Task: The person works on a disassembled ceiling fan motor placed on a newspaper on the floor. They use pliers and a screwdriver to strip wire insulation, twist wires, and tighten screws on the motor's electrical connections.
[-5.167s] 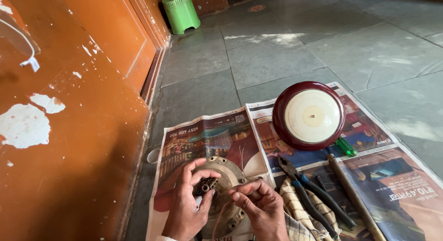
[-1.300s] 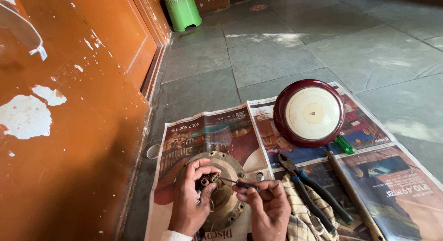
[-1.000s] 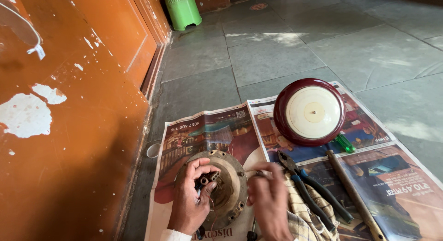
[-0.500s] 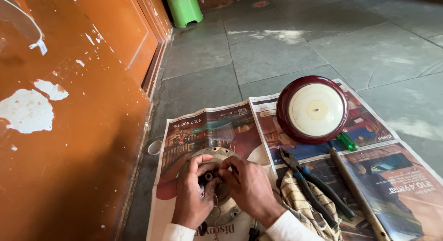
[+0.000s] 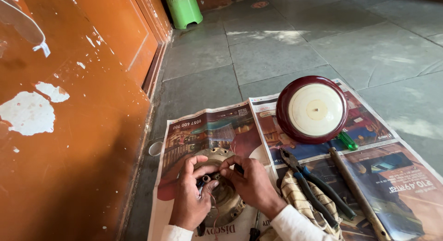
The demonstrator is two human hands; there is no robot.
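A round, dirty metal motor housing (image 5: 225, 201) lies on a newspaper (image 5: 217, 130) spread over the floor. My left hand (image 5: 190, 195) rests on its left side and pinches small dark wire ends (image 5: 206, 179) between thumb and fingers. My right hand (image 5: 251, 181) covers the housing's right half, its fingertips meeting the left hand's at the same wires. Thin reddish wires trail down from between the hands. What the right fingers grip is hidden.
A maroon round cover with a cream centre (image 5: 313, 109) stands on the paper to the right. Blue-handled pliers (image 5: 314, 190), a checked cloth (image 5: 304, 201), a long metal rod (image 5: 355, 190) and a green screwdriver handle (image 5: 347, 141) lie nearby. An orange wall (image 5: 60, 130) is at left, a green bin (image 5: 183, 8) behind.
My right hand swung out to the right of the housing about a second ago, then came back over it to meet the left hand at the wires. The view has dipped slightly.
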